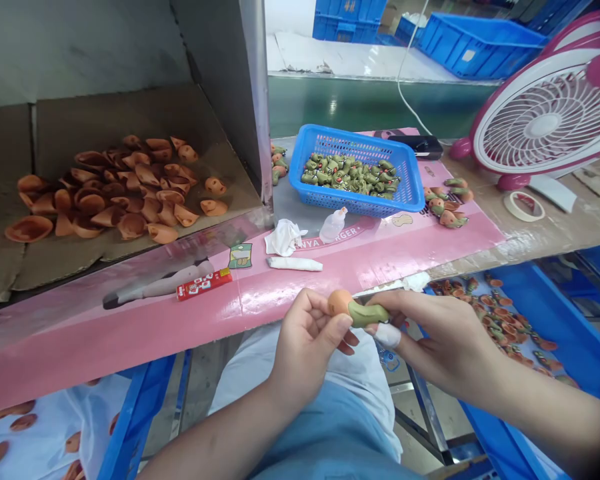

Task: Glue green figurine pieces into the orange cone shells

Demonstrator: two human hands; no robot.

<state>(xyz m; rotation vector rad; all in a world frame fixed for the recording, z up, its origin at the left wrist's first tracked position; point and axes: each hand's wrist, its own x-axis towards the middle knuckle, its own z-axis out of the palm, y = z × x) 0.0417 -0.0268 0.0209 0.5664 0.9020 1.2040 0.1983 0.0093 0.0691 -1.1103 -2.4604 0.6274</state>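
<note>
Above my lap, at the table's front edge, both hands hold one small piece with an orange clay cup (339, 301) at its left end and a green part (367, 314) at its right. My left hand (307, 343) pinches the orange cup between thumb and fingers. The green part's right end is in the fingers of my right hand (437, 333), whose thumb has a white wrap. The cup and the green part touch. Beyond them, a blue basket (307, 193) holds many small green pieces. A small translucent bottle (333, 225) lies near a crumpled white tissue (284, 238).
Many orange clay cups (135, 190) lie in a cardboard-lined box at left. A pink-and-white fan (543, 127) and a tape roll (525, 206) stand at right. A red packet (205, 285) lies on the pink sheet. A blue crate (580, 327) with finished-looking pieces sits lower right.
</note>
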